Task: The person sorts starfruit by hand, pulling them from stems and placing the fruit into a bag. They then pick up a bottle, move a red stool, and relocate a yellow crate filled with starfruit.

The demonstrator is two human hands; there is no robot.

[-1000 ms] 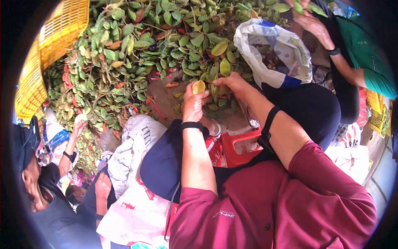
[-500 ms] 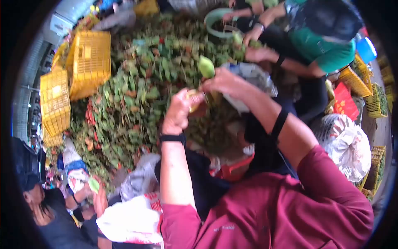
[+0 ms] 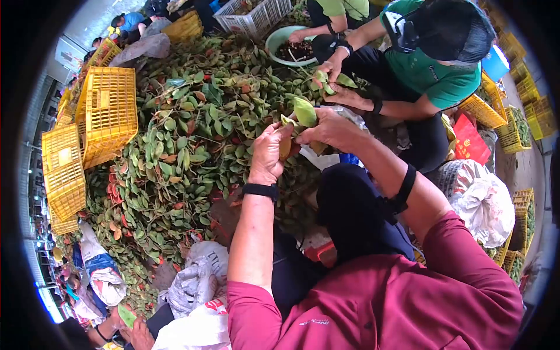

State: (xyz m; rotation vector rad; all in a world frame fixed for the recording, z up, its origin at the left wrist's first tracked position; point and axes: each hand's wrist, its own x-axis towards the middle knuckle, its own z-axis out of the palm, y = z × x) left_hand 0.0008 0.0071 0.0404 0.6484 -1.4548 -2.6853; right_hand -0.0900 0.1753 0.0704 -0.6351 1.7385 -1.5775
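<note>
Held up over the pile, a leaf-shaped green pod (image 3: 304, 112) sticks up from the fingers of my right hand (image 3: 333, 129). My left hand (image 3: 269, 153) is closed close beside it, thumb and fingers pinched around a yellowish-brown pod piece (image 3: 285, 148), partly hidden by the fingers. A small pale green edge shows at its fingertips, against the green pod. Below both hands spreads a large heap of green and reddish-brown pods (image 3: 192, 128).
Yellow crates (image 3: 111, 111) stand left of the heap. At the top, a pale green basin (image 3: 274, 42) holds dark pieces, near a white crate (image 3: 256, 20). A co-worker in a green shirt (image 3: 452, 81) handles pods at right. White sacks (image 3: 487, 204) lie at right and lower left.
The view has shifted and sharpened. My hands have moved slightly right, and the green pod now sits closer to my left fingertips. The co-worker at lower left is mostly out of view.
</note>
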